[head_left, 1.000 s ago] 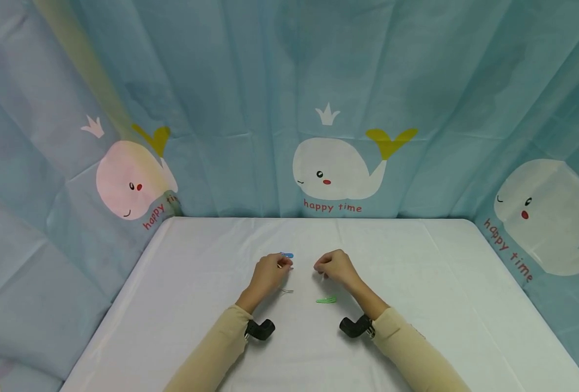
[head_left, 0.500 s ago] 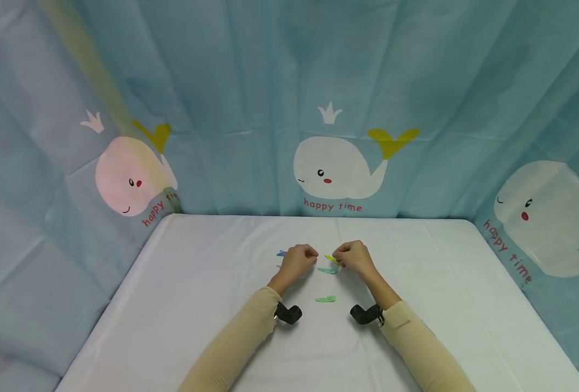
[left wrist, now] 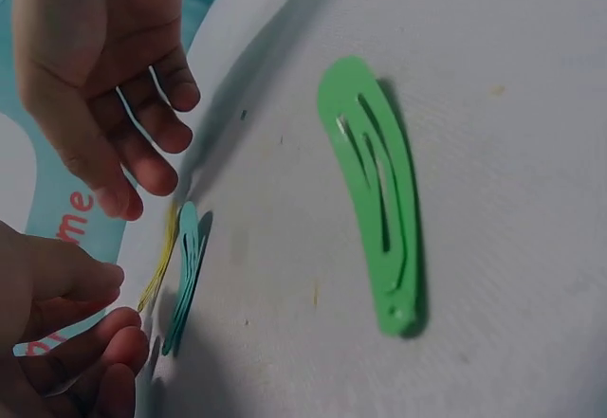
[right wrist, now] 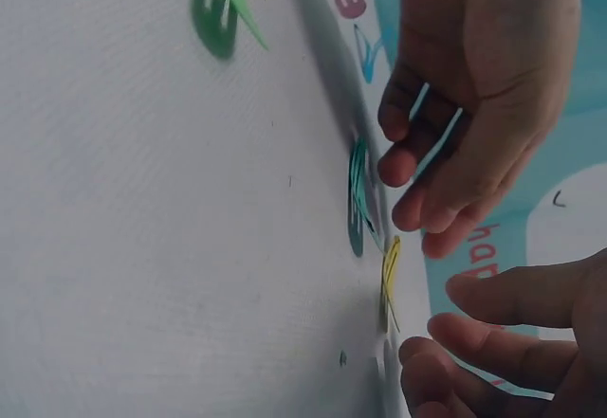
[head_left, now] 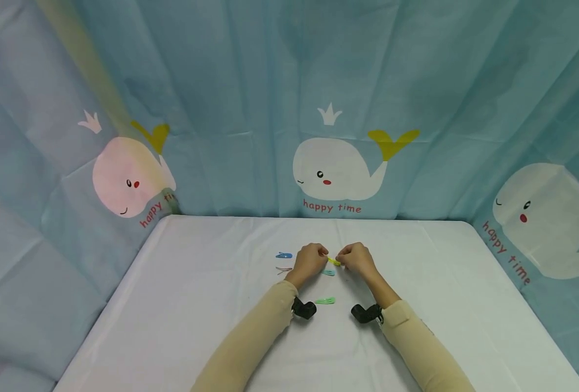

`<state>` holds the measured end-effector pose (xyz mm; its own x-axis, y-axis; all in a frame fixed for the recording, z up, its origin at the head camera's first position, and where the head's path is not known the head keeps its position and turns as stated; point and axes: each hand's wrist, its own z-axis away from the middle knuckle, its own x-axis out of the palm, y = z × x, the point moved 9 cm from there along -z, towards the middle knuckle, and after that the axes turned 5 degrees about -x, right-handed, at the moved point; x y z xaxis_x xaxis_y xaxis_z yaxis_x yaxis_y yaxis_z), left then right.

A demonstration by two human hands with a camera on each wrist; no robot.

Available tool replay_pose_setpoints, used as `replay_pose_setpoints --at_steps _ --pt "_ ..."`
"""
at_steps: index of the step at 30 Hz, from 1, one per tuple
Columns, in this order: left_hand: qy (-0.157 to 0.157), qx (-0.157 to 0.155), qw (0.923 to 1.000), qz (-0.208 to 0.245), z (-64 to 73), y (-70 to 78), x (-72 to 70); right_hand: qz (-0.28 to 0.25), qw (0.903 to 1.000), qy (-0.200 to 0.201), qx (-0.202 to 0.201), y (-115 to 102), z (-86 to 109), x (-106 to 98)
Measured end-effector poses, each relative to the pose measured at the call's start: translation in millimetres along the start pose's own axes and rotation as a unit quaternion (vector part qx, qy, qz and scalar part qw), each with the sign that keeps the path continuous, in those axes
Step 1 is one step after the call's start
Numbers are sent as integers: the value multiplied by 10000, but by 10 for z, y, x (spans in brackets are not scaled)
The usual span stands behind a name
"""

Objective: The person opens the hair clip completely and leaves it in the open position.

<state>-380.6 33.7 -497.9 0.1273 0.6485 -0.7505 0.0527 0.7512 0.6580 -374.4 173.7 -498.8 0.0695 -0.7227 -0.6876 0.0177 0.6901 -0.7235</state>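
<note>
A yellow hair clip (head_left: 334,262) lies on the white table between my two hands. My left hand (head_left: 310,259) hovers at its left end, fingers loosely bent, thumb and fingertips apart around nothing in the left wrist view. On the other side, my right hand (head_left: 358,258) hangs over the clip's right end, its fingers (right wrist: 493,342) spread and holding nothing. Just nearer to me is a teal hair clip (left wrist: 185,276), partly covered by the left hand in the head view. A green hair clip (left wrist: 375,200) rests closer still.
Left of the hands lie a blue hair clip (head_left: 284,255) and, below it, a pinkish hair clip (head_left: 284,269). A blue curtain (head_left: 220,109) with whale prints rises behind the table's (head_left: 196,305) far edge. Black wrist cameras (head_left: 304,308) sit below both hands.
My left hand has moved right, uncovering the blue and pinkish clips. My right hand went up and right, then drew slightly away from the yellow clip, which now shows on the table.
</note>
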Motion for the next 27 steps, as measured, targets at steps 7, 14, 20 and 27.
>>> replay_pose_setpoints --at_steps 7,14,20,27 --pt "3 -192 9989 -417 -17 24 48 294 9995 -72 96 26 -25 43" --pt "-27 -226 9982 -556 -48 40 78 589 9982 0 56 1 -36 51" --pt "-39 -249 9976 -640 -38 33 98 682 9977 4 -22 -9 -30 75" --pt "-9 -214 9985 -509 -24 42 75 776 9970 15 -78 -18 -28 79"
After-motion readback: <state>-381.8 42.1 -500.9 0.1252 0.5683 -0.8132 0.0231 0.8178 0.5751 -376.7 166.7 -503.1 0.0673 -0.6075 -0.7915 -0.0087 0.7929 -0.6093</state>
